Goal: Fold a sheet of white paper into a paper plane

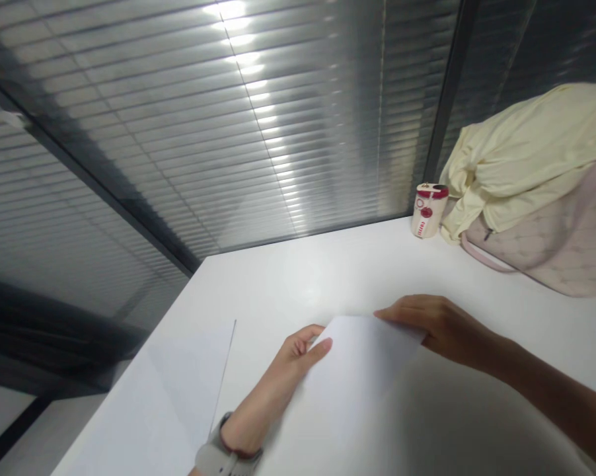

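Keeping pressure light and even should avoid unwanted creases: left hand (300, 352) and right hand (427, 320) each have a narrow grip on the paper (360, 357), front-left of the cup (429, 213).

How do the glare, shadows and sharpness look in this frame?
All in the head view: bright glare runs down the blinds; a broad, soft shadow greys the table at lower right; the held sheet's lower edge fades into that white surface; small lettering on the cup looks soft.
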The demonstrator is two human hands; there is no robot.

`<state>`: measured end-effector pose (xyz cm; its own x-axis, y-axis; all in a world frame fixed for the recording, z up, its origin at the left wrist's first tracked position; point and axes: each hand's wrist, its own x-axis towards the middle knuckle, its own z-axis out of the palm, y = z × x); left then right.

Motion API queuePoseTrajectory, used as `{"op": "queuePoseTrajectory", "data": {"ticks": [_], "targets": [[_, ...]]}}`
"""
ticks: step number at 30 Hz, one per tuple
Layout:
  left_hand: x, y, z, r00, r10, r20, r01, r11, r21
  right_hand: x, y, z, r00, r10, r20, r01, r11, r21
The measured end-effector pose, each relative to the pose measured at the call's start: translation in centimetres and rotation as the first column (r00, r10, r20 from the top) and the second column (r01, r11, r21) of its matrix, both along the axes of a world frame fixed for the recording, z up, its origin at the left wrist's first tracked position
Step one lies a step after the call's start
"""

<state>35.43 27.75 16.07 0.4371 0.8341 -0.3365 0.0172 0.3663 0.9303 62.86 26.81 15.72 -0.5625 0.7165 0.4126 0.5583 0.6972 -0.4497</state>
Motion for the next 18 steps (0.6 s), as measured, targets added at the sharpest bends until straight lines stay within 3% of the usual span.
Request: {"op": "queuePoseTrajectory", "data": {"ticks": [4, 6, 13, 18], "targets": [[0.2, 0.1, 0.1, 0.965, -0.225, -0.135, 0.232, 0.972, 0.039, -0.5, 0.2, -0.5, 0.997, 0.064, 0.04, -0.07, 0.982, 0.176], [0.4, 0.1, -0.1, 0.957, -0.246, -0.152, 0.256, 0.965, 0.054, -0.5, 0.2, -0.4, 0.995, 0.076, 0.063, -0.088, 0.969, 0.232], [1.5, -0.7, -1.2, 0.999, -0.006, -0.033, 0.011, 0.985, 0.171, -1.7, -1.1, 0.0, 0.994, 0.041, 0.103, -0.077, 0.926, 0.369], [1.4, -1.1, -0.8, 0.996, 0.049, -0.071, -0.03, 0.968, 0.251, -1.3, -1.1, 0.0, 0.984, 0.071, 0.164, -0.127, 0.925, 0.357]]}}
